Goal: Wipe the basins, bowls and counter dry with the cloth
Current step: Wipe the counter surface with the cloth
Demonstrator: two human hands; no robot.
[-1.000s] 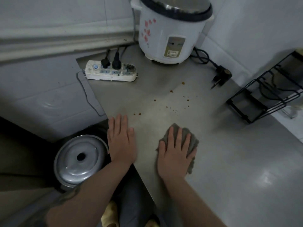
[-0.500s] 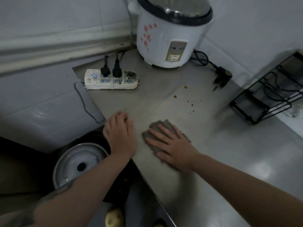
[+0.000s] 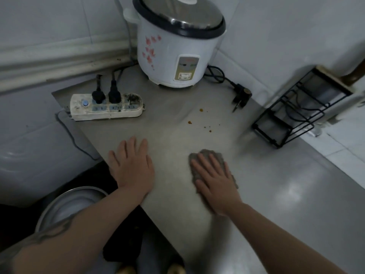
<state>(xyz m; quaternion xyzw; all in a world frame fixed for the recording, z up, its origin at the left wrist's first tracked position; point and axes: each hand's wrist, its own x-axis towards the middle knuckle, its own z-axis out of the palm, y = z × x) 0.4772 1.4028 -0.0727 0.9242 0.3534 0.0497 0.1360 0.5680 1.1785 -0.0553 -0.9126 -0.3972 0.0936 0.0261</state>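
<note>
The brushed stainless-steel counter [image 3: 246,194] fills a tiled white corner. At its back stands a white rice cooker with pink flowers [image 3: 175,50], whose unplugged black plug [image 3: 242,95] lies beside it on the metal. Left of it lies a grimy white power strip [image 3: 106,106] with two plugs in; a damp wipe carried that far could wet live sockets. The person's left hand [image 3: 132,165] rests flat, fingers together, by the counter's edge. The right hand [image 3: 215,180] presses flat, fingers spread, on the small grey cloth [image 3: 209,155] mid-counter. Beyond it sit brown spots [image 3: 199,117]; dragging the cloth through them would likely smear rather than dry.
</note>
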